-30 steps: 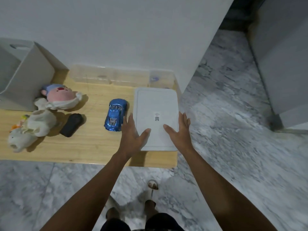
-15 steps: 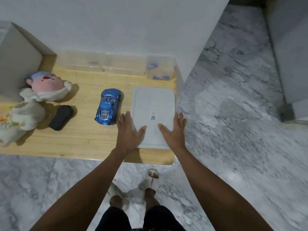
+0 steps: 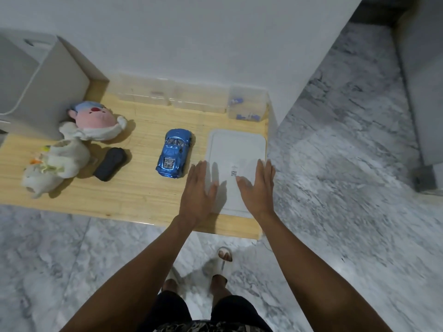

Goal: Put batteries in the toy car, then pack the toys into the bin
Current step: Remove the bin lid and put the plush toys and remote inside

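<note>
Head view of a low wooden table (image 3: 134, 202) set against a white wall, with marble floor around it. The person's left hand (image 3: 197, 195) and right hand (image 3: 257, 190) extend over the near right part of the table, palms down, fingers straight and held together with the thumbs spread; neither holds anything. Both lie at the near end of a flat white lid (image 3: 237, 154), the left at its left edge and the right at its right edge; whether the palms press on it or hover just above cannot be told.

The blue toy car (image 3: 174, 156) stands on its wheels just left of the lid, apart from the left hand. A black remote control (image 3: 109, 164) lies further left. Beside it lie two soft toys: a pink-faced plush (image 3: 96, 121) toward the far side and a white plush (image 3: 55, 167) nearer. The grey bin (image 3: 43, 92) stands at the far left corner, just beyond the plush toys.

Along the wall runs a row of clear plastic boxes (image 3: 172, 97); the rightmost clear box (image 3: 247, 106), just beyond the lid, holds small blue items too small to identify.
</note>
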